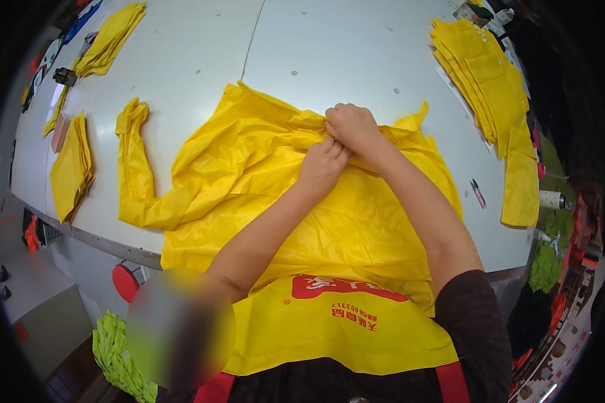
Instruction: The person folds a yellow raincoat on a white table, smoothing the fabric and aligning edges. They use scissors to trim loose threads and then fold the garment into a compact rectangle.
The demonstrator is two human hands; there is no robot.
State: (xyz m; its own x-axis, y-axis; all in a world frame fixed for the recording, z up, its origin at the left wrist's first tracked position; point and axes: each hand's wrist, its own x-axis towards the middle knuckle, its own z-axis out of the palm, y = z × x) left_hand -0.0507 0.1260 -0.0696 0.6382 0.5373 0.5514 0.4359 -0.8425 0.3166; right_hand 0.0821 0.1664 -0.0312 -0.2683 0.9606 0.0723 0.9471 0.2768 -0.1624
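A crumpled yellow garment (249,174) of thin, shiny cloth lies over the near part of the table. One long sleeve (136,178) stretches to the left and ends in a gathered cuff. My left hand (325,163) has its fingers closed on the cloth in the upper middle of the garment. Just beyond it, my right hand (353,127) pinches the same bunched area, and the two hands touch or nearly touch. The fingertips and the bit of cloth between them are partly hidden. A yellow bib (336,332) with red straps and print covers my chest.
On the grey-white table (329,47), thread snips (478,193) lie right of the garment. Folded yellow pieces (474,80) are stacked at the right, with others (74,168) at the left. A thread cone (551,199) stands past the right edge. A red round seat (124,282) is below left.
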